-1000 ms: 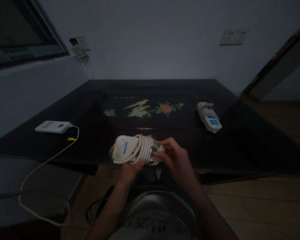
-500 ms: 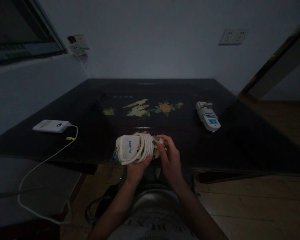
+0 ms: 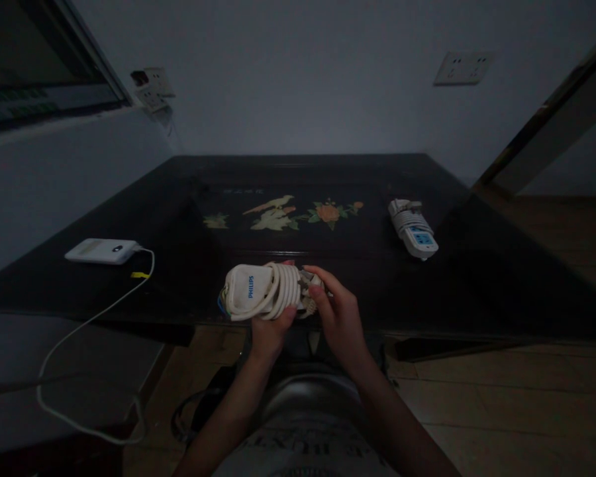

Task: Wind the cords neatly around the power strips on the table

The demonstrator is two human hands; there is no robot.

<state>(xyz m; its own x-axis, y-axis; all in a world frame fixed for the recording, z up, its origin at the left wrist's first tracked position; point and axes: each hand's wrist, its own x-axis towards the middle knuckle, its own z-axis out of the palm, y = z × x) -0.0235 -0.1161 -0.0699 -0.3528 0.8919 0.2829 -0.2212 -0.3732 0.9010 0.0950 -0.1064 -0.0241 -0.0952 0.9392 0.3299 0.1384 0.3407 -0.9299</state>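
Observation:
I hold a white power strip (image 3: 251, 290) marked PHILIPS over the near edge of a dark table (image 3: 298, 179). Its white cord (image 3: 284, 297) is wound in several loops around the body. My left hand (image 3: 269, 329) grips the strip from below, thumb on the coils. My right hand (image 3: 338, 313) is closed at the strip's right end, its fingers pinching the plug end of the cord. The room is dim.
A second white power strip (image 3: 413, 228) with a wound cord lies at the table's right. A white power bank (image 3: 100, 251) lies at the left, its cable (image 3: 74, 344) trailing off the edge. Wall sockets (image 3: 463, 67) sit on the far wall. Wooden floor lies to the right.
The strip has tilted slightly and shifted a little left in my hands. My right hand has moved closer against its right end.

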